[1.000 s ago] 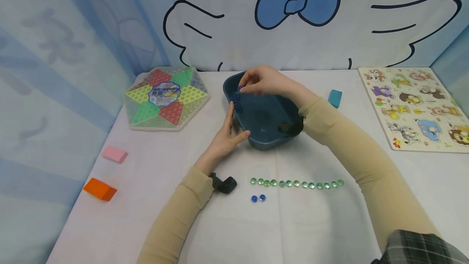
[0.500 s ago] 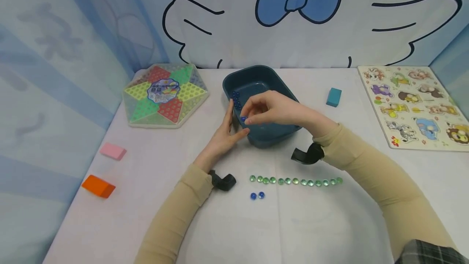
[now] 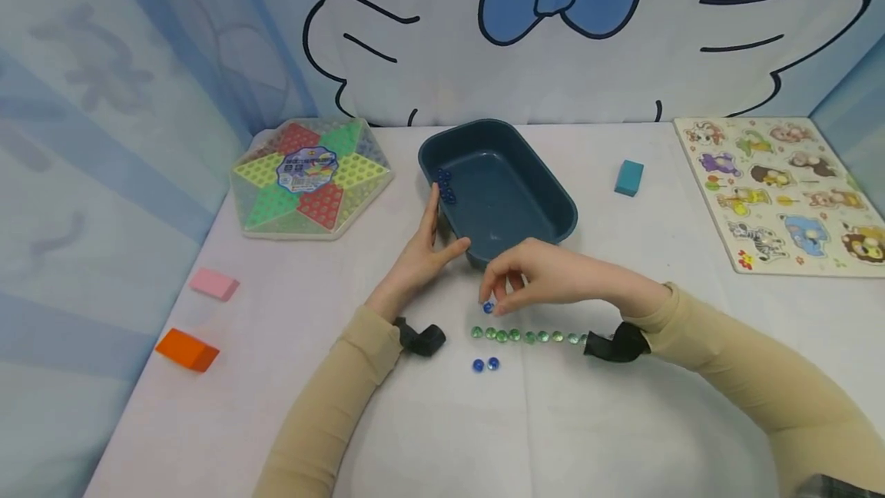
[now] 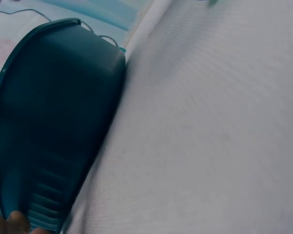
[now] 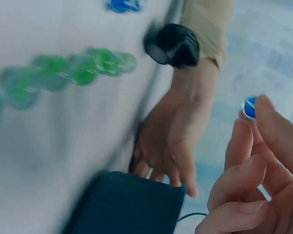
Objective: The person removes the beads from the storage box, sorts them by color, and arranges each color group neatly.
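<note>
My right hand [image 3: 546, 277] pinches a blue glass marble [image 3: 488, 307] between thumb and fingertips, just above the left part of a row of green glass marbles [image 3: 529, 337]. In the right wrist view the pinched marble shows a blue core in clear glass. My left hand [image 3: 423, 253] rests against the near left side of a dark blue plastic basin [image 3: 515, 183], fingers straight along its wall and thumb by the rim. Several dark blue marbles [image 3: 445, 186] lie inside at the basin's left. Two blue marbles [image 3: 485, 364] sit on the table below the green row.
A hexagonal Chinese checkers box [image 3: 307, 179] lies left of the basin. Pink [image 3: 214, 283] and orange blocks [image 3: 187, 350] are near the left edge. To the right are a teal block [image 3: 629, 177] and an animal puzzle board [image 3: 781, 194]. A printed curtain [image 3: 539, 75] hangs behind.
My right hand has come out of the basin with a blue marble, moving toward me and slightly right, over the table by the green row. My left hand has stayed at the basin.
</note>
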